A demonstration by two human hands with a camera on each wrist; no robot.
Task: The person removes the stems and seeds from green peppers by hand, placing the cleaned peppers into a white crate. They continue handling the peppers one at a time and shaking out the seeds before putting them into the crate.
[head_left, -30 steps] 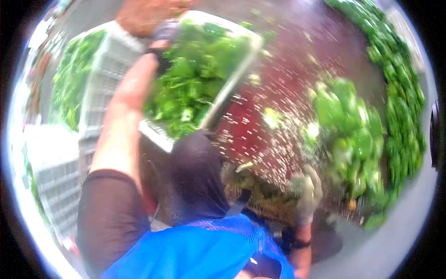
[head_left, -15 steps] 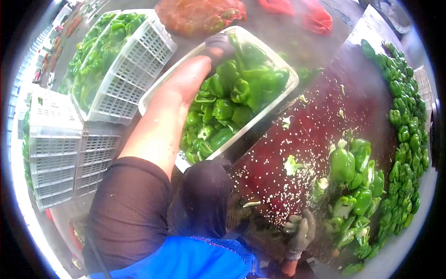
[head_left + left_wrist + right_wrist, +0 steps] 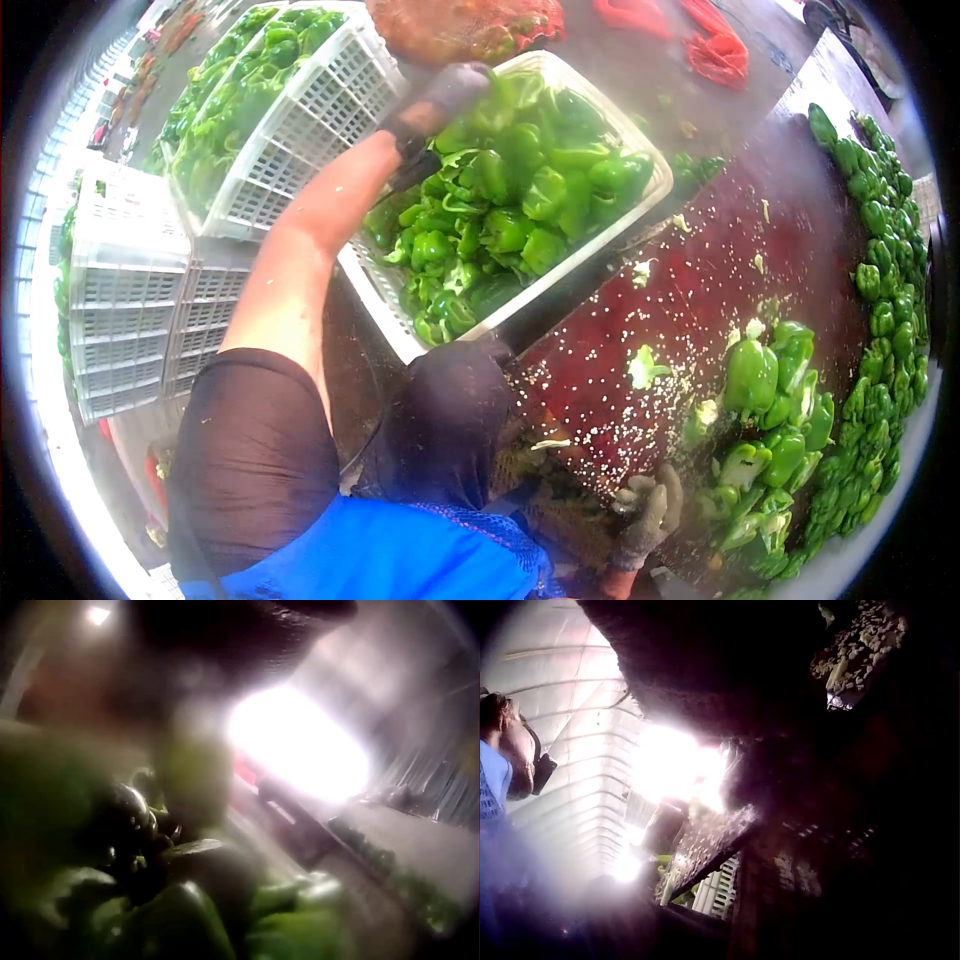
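Observation:
In the head view, a white crate [image 3: 574, 287] full of green peppers [image 3: 507, 228] stands on the left of a red board [image 3: 600, 345]. My gloved left hand [image 3: 448, 95] is at the crate's upper left rim, back of the hand up, its fingertips hidden. Blurred peppers [image 3: 180, 922] lie close below it in the left wrist view. Low at the board's near edge is my right hand [image 3: 645, 518] in a grey glove, fingers loosely curled, with nothing visible in them. Several green peppers [image 3: 752, 378] lie in a pile to its right.
White crates [image 3: 300, 120] of peppers stand at the left. A red net sack [image 3: 465, 30] sits beyond the filled crate, red netting [image 3: 718, 55] further right. Pale seeds and a pepper scrap [image 3: 646, 368] dot the board. A long row of peppers [image 3: 875, 290] lines its right side.
The view has shifted and sharpened. My left hand went over the crate's peppers, then moved back left toward the rim. My right hand stays near the board's near edge.

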